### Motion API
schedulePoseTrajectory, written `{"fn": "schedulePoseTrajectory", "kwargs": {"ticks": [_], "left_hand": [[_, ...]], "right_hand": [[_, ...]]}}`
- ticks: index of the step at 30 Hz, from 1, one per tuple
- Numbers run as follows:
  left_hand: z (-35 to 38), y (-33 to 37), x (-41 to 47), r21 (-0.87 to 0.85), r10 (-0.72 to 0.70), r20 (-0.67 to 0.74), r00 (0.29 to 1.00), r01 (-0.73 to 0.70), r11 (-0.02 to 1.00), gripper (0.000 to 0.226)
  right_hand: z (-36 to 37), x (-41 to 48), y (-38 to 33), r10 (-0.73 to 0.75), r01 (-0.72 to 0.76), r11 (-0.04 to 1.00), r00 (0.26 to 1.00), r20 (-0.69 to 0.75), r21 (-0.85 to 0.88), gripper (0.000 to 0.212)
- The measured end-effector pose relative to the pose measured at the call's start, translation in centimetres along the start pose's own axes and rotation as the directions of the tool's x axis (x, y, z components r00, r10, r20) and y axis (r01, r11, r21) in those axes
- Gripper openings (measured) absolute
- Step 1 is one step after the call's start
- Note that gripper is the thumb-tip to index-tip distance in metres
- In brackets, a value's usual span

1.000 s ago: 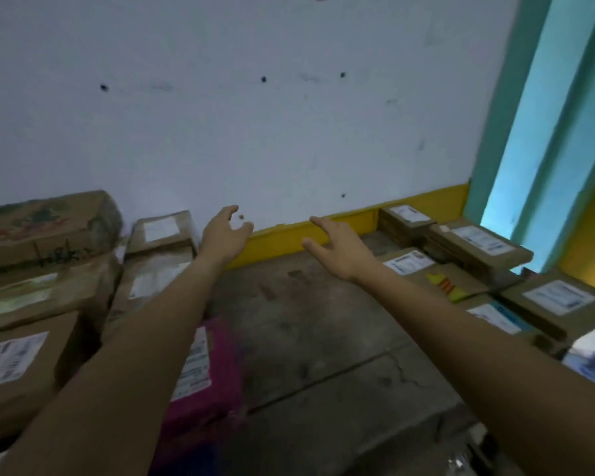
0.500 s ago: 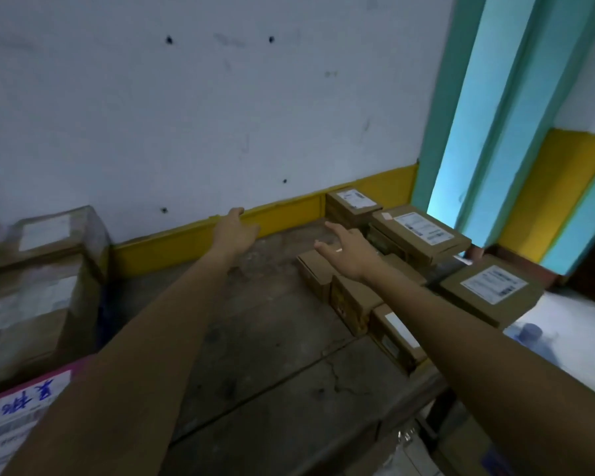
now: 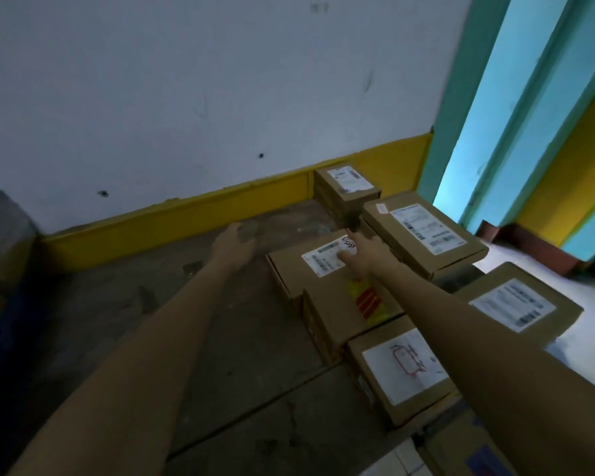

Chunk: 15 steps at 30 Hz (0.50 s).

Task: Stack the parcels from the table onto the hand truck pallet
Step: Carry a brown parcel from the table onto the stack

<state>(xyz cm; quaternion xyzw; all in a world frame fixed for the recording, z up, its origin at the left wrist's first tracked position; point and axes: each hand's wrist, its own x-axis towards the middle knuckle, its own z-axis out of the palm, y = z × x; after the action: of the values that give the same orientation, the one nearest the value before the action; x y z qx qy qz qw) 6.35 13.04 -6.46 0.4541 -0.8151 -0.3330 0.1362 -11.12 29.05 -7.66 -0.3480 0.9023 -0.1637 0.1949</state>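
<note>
Cardboard parcels (image 3: 289, 274) were seen unstacked on the table (image 3: 193, 331). Nothing was grasped, the left hand (image 3: 232, 243) and right hand (image 3: 364, 257) being held slack near them. No pallet was shown.

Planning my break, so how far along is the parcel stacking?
Done: cannot tell, the hand truck is out of view. In hand: nothing; the left hand and right hand, both open, reach toward a labelled parcel. Left: that parcel and at least five others on the table.
</note>
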Motion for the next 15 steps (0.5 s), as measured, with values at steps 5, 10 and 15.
{"fn": "schedulePoseTrajectory", "kwargs": {"ticks": [5,10,15], "left_hand": [[4.6,0.5,2.5,0.006,-0.077,0.046,0.996,0.077,0.997,0.054],[9.0,0.2,4.2,0.019,-0.161,0.096,0.982,0.160,0.987,0.059],[11.5,-0.3,5.1,0.046,-0.228,0.146,0.963,0.223,0.974,0.063]], "right_hand": [[0.5,4.5,1.9,0.011,-0.007,0.998,0.998,0.069,-0.063,0.056],[1.4,7.3,2.6,0.011,0.016,0.991,0.981,0.196,-0.134,0.057],[2.3,8.2,2.9,-0.012,0.046,0.990,0.968,0.253,-0.130,0.066]]}}
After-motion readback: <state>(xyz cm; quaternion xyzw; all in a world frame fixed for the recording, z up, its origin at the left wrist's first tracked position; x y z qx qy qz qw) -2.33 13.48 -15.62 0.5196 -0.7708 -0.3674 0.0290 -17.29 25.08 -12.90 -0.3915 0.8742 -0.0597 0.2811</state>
